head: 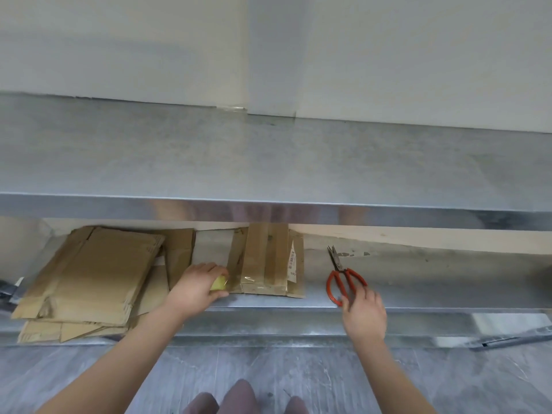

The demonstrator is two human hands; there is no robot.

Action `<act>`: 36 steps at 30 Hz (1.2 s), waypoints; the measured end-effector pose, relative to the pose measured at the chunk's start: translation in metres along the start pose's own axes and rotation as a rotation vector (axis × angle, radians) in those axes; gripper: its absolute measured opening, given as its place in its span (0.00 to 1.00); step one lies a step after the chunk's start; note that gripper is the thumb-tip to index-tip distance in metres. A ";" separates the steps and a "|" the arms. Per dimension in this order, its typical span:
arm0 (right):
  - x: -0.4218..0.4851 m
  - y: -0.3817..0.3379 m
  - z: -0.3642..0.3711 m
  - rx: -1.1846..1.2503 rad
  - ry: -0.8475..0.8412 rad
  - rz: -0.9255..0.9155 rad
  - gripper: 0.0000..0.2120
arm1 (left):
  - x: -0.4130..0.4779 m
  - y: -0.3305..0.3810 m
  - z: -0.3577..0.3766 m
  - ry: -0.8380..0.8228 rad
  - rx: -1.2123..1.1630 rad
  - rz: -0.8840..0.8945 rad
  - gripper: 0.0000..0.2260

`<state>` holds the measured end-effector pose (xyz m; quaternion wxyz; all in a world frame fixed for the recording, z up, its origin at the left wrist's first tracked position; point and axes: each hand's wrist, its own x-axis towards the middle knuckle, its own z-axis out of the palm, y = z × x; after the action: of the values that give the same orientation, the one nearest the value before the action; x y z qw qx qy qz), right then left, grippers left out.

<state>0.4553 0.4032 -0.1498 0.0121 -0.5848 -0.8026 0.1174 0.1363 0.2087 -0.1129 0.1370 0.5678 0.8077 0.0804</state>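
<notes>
from the head view, our left hand (198, 283) reaches onto the lower grey steel shelf (433, 283). its fingers curl round a small yellow-green object (219, 284), mostly hidden, beside the flattened brown cardboard box (265, 261). our right hand (363, 312) stretches forward, its loosely spread fingertips touching the red-handled metal scissors (339, 265) lying on that shelf, without closing round them.

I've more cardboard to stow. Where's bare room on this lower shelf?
Right of the red scissors, the lower shelf is bare. Also a narrow strip between scissors and taped carton. Left is crowded with flattened cardboard.
</notes>
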 end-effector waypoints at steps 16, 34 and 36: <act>-0.011 -0.041 -0.010 -0.336 -0.153 -0.007 0.12 | -0.008 0.003 -0.017 -0.021 -0.187 -0.053 0.12; -0.193 -0.151 0.017 0.702 -0.336 0.125 0.11 | 0.007 -0.007 -0.029 -0.073 -0.311 0.020 0.11; -0.194 -0.160 0.023 0.797 -0.429 0.167 0.18 | 0.007 -0.008 -0.029 -0.088 -0.301 0.028 0.11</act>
<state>0.3633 0.1703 -0.1163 0.0601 -0.5596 -0.6293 0.5359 0.1175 0.2135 -0.0885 0.2547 0.5551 0.7717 0.1773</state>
